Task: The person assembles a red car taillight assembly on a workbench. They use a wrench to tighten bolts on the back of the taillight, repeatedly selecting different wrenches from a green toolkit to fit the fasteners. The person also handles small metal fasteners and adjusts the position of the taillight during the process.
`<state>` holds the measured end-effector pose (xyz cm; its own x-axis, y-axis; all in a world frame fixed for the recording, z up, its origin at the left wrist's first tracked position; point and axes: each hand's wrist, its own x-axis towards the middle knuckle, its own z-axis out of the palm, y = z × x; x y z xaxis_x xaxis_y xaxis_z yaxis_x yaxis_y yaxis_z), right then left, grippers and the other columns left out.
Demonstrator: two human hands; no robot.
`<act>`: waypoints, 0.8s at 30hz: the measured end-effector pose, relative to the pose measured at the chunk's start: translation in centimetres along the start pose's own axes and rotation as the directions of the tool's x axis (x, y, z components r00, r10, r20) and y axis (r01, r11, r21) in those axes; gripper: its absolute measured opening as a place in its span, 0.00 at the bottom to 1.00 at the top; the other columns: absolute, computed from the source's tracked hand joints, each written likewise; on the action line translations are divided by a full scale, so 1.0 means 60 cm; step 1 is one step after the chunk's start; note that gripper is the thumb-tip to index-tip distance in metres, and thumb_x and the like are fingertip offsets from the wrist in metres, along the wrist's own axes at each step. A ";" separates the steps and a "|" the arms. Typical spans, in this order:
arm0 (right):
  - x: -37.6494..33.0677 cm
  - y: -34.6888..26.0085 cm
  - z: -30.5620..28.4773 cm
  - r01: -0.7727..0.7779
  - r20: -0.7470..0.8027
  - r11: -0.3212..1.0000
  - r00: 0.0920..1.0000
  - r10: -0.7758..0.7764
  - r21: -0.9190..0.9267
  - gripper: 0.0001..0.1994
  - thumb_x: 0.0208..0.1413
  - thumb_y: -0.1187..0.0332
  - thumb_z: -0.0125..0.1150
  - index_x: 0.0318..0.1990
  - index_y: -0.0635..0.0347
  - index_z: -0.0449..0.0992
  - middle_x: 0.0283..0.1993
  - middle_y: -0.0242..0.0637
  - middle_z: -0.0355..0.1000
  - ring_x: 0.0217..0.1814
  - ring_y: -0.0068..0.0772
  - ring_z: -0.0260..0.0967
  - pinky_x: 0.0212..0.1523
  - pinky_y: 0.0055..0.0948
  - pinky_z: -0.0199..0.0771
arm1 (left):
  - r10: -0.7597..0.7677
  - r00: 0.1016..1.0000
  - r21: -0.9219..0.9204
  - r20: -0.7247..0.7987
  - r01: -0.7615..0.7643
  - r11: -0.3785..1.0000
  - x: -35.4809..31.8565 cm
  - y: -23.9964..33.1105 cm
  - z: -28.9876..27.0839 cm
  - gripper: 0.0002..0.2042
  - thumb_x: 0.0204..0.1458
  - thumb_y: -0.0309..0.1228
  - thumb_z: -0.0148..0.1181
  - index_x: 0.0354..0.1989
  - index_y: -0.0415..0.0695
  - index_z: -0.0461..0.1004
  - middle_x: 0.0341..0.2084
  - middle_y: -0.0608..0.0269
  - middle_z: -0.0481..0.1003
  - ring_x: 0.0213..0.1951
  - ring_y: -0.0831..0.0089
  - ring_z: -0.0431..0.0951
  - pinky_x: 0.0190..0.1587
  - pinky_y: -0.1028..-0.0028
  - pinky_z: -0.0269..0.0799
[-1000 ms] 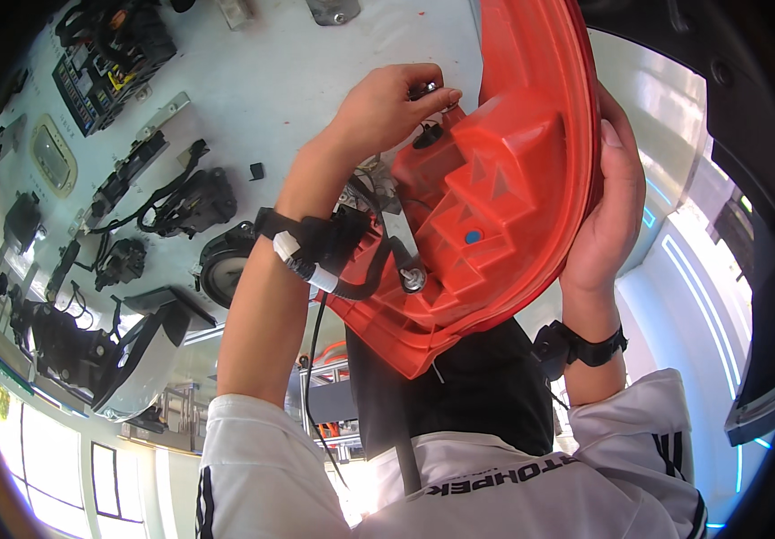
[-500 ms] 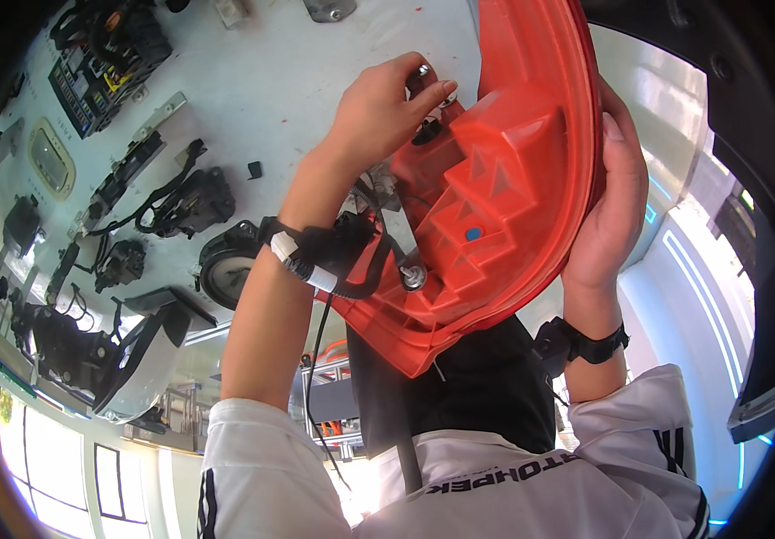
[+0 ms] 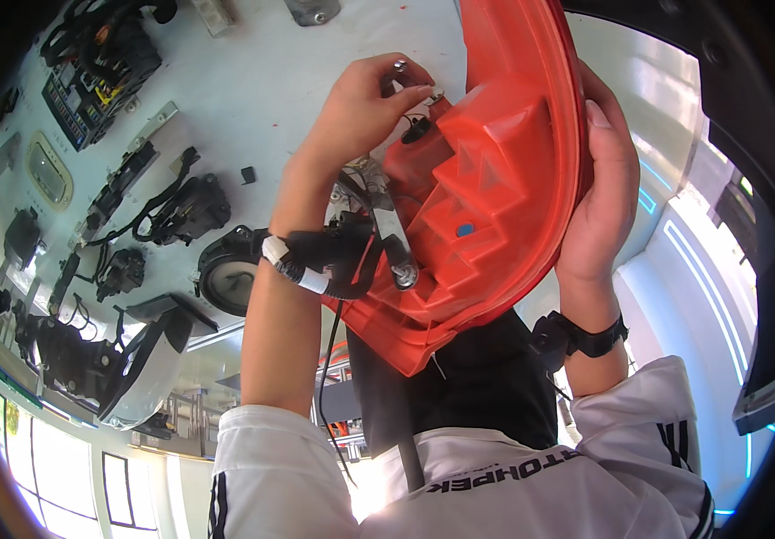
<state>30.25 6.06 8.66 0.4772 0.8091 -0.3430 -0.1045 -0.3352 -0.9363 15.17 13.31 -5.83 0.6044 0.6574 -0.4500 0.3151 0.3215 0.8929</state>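
I hold a large orange-red tail-light housing [image 3: 495, 189] upright in front of me, its stepped back side facing me. My right hand [image 3: 598, 193] grips its right rim, fingers wrapped round the edge. My left hand [image 3: 360, 112] is at the housing's upper left and pinches a small bulb socket [image 3: 412, 88] with thin wires between its fingertips, right at a dark opening [image 3: 417, 130] in the housing. A metal bracket [image 3: 389, 229] and a black wire bundle [image 3: 347, 260] hang along the housing's left side by my left wrist.
Behind lies a white table [image 3: 252, 81] with car parts: a black fuse box [image 3: 91, 85], black wiring pieces [image 3: 181, 207], a round speaker [image 3: 225, 269] and a white mirror shell [image 3: 145, 368]. Dark car bodywork [image 3: 765, 225] curves along the right.
My left hand's fingertips have shifted slightly left and up at the housing's top, with the small socket between them. My right hand keeps its grip; the housing has barely moved.
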 end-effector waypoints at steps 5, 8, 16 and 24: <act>-0.001 0.002 -0.004 0.019 0.019 0.998 1.000 -0.018 -0.052 0.20 0.65 0.64 0.43 0.58 0.70 0.68 0.54 0.39 0.71 0.54 0.24 0.67 0.57 0.23 0.64 | -0.052 0.996 0.150 -0.068 0.061 0.987 0.002 0.002 0.005 0.13 0.54 0.38 0.65 0.32 0.37 0.78 0.18 0.69 0.70 0.20 0.83 0.63 0.23 0.78 0.61; -0.001 -0.001 -0.006 0.002 0.025 0.988 1.000 0.002 -0.155 0.25 0.65 0.61 0.38 0.60 0.73 0.65 0.58 0.43 0.70 0.59 0.28 0.67 0.61 0.26 0.62 | -0.061 0.998 0.164 -0.034 0.066 0.984 0.004 0.007 0.002 0.13 0.54 0.37 0.65 0.32 0.38 0.78 0.18 0.70 0.71 0.20 0.83 0.63 0.23 0.77 0.62; 0.000 0.005 -0.010 0.038 -0.005 0.983 0.999 -0.040 -0.181 0.25 0.65 0.61 0.38 0.60 0.73 0.65 0.58 0.43 0.70 0.59 0.28 0.67 0.62 0.26 0.62 | 0.104 0.993 0.145 0.051 -0.110 0.983 0.002 0.015 -0.004 0.11 0.53 0.34 0.63 0.34 0.36 0.77 0.17 0.66 0.70 0.21 0.79 0.65 0.27 0.74 0.65; -0.001 0.014 -0.015 0.025 -0.015 0.994 1.000 -0.026 -0.109 0.25 0.66 0.61 0.37 0.61 0.71 0.65 0.58 0.43 0.70 0.59 0.28 0.67 0.61 0.26 0.64 | -0.100 0.995 0.354 0.004 0.092 0.931 0.008 0.038 0.004 0.13 0.53 0.35 0.62 0.33 0.36 0.76 0.22 0.57 0.74 0.22 0.67 0.70 0.31 0.68 0.68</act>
<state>30.89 5.30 7.95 0.4930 0.8103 -0.3168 0.0028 -0.3657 -0.9307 16.37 14.21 -4.03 0.5726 0.6193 -0.5372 0.6080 0.1188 0.7850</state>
